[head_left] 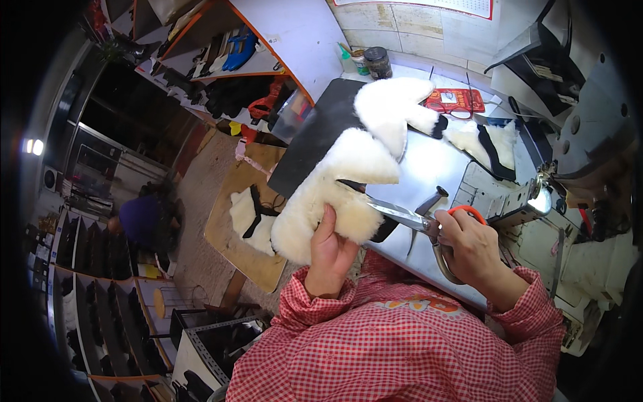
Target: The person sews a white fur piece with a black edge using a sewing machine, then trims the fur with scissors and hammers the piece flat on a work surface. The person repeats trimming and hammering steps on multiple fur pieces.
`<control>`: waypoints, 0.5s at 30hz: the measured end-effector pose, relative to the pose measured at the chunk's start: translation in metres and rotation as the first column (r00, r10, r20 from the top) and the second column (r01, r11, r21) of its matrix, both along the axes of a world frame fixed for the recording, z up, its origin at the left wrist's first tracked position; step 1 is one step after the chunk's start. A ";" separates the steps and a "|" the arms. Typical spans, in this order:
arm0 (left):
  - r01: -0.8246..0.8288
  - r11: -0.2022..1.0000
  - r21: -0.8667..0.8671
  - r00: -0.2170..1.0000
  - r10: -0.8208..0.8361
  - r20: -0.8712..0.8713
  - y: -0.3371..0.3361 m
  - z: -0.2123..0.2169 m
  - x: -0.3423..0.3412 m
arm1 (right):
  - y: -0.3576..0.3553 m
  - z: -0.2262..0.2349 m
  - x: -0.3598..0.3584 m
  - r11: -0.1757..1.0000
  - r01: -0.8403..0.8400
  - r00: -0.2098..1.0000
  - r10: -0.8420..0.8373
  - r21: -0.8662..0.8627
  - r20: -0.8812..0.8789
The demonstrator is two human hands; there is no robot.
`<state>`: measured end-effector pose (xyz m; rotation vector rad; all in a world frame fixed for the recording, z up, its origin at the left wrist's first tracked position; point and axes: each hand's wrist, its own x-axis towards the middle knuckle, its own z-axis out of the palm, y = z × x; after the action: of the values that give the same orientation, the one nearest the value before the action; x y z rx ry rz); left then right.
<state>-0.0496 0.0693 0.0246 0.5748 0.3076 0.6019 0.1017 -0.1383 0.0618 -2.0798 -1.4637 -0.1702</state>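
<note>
My left hand (329,256) grips a cream-white fleece piece (335,181) near its lower end, the thumb lying on top of the pile. In my right hand (472,251) is a large pair of scissors (402,213), with an orange-covered upper handle loop and a bare metal lower one. The blades point left and their tips reach the edge of the fleece, where dark material shows. Behind it on the table lies a second white fleece piece (388,100) with a black end. A hammer (429,201) rests beyond the scissors, partly hidden by them.
A sewing machine (529,201) with a lit lamp stands at right. Fleece pieces with black strips lie beside it (492,149) and on a brown board (248,261) at left. Jars (377,61) and a red packet (455,100) are at the back. A person (144,218) bends by shoe shelves.
</note>
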 end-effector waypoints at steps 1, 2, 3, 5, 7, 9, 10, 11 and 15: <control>0.007 1.000 0.008 1.000 -0.007 0.007 0.000 0.000 -0.001 | 0.002 0.000 0.001 1.000 -0.001 1.000 0.001 -0.008 0.010; 0.021 1.000 0.022 1.000 -0.021 0.021 0.000 0.000 -0.002 | 0.003 -0.001 0.002 1.000 0.002 1.000 -0.002 -0.029 0.015; 0.010 1.000 0.027 1.000 -0.010 0.012 0.001 0.000 -0.003 | 0.004 -0.002 0.004 1.000 0.000 1.000 0.001 -0.028 0.028; 0.011 0.999 0.045 0.999 -0.013 0.044 0.001 -0.001 -0.005 | 0.005 -0.004 0.006 0.998 0.005 0.999 -0.002 -0.063 0.041; -0.033 0.998 0.048 0.999 0.034 -0.019 0.002 -0.001 -0.005 | 0.006 -0.006 0.007 0.999 -0.014 0.998 0.016 -0.039 0.058; -0.051 0.998 0.046 0.998 0.053 -0.031 0.002 -0.001 -0.006 | 0.006 -0.006 0.009 0.999 -0.021 0.996 0.024 -0.036 0.086; -0.054 0.997 0.045 0.998 0.056 -0.029 0.002 -0.001 -0.005 | 0.007 -0.007 0.010 0.999 -0.020 0.994 0.025 -0.039 0.108; -0.058 0.997 0.043 0.998 0.059 -0.028 0.002 -0.001 -0.005 | 0.006 -0.007 0.011 0.999 -0.021 0.991 0.026 -0.044 0.131; -0.015 0.998 0.068 1.000 0.015 0.009 0.000 -0.001 -0.004 | 0.004 -0.008 0.014 1.000 -0.005 0.969 0.005 -0.004 0.248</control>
<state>-0.0538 0.0698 0.0233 0.6362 0.2842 0.6311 0.1158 -0.1340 0.0541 -2.1170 -1.6139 -0.4411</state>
